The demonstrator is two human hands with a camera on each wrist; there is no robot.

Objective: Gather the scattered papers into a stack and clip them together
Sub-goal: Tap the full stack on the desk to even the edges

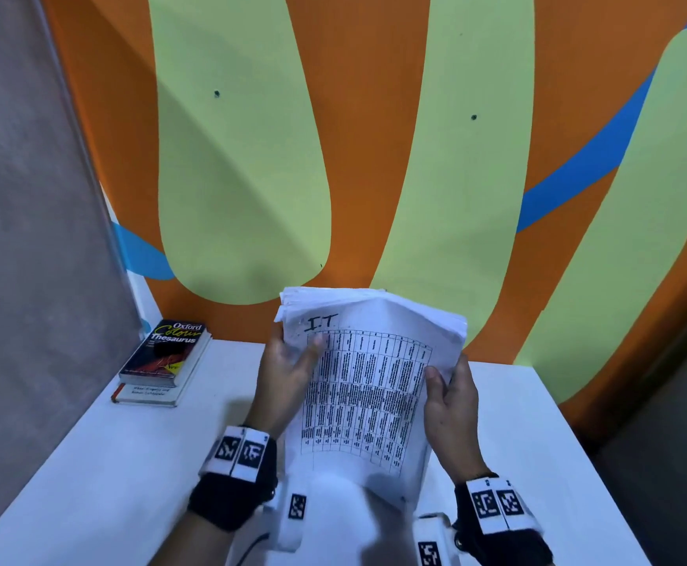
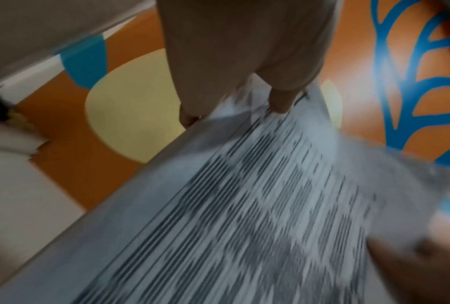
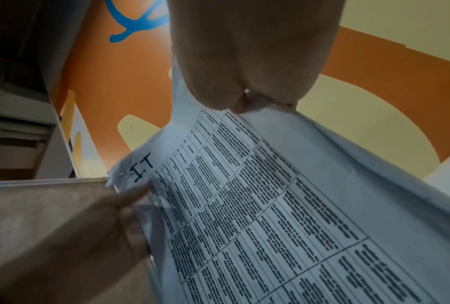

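A thick stack of white papers (image 1: 368, 386) is held upright and tilted over the table, its top sheet printed with a table and "I.T" handwritten at the top. My left hand (image 1: 288, 369) grips its left edge, thumb on the front sheet. My right hand (image 1: 450, 392) grips the right edge, thumb on the front. The stack's lower end is blurred. In the left wrist view the paper stack (image 2: 257, 205) is smeared, pinched under my left hand (image 2: 244, 82). In the right wrist view my right hand (image 3: 247, 78) pinches the printed stack (image 3: 270, 205). No clip is in view.
Two books (image 1: 164, 363) lie stacked at the back left of the white table (image 1: 121, 463), the top one a dark Oxford thesaurus. An orange, green and blue painted wall (image 1: 374, 157) rises behind. A grey panel (image 1: 27, 239) stands at the left.
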